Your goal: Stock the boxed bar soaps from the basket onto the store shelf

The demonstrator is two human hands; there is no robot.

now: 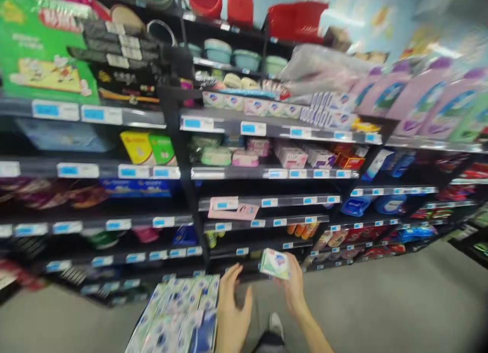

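In my right hand (pixel 294 287) is a small white and green soap box (pixel 275 264), gripped at its right side and held up in front of the lower shelves. My left hand (pixel 233 310) is raised just to the left of it, thumb and fingers apart with nothing between them. Beside my left hand, at the bottom of the view, stands a stack of similar boxes (pixel 171 312) in white, green and blue, slightly blurred. Along the upper middle shelf runs a row of like soap boxes (pixel 255 107), with more piled on end at its right.
Black shelving (pixel 190 190) with price tags spans the view. Pink and white cartons (pixel 292 157) sit one shelf below the soap row. Large purple bottles (pixel 423 98) stand at the right, red basins (pixel 297 20) on top. Grey floor (pixel 362 307) lies below, with my shoe (pixel 276 325) on it.
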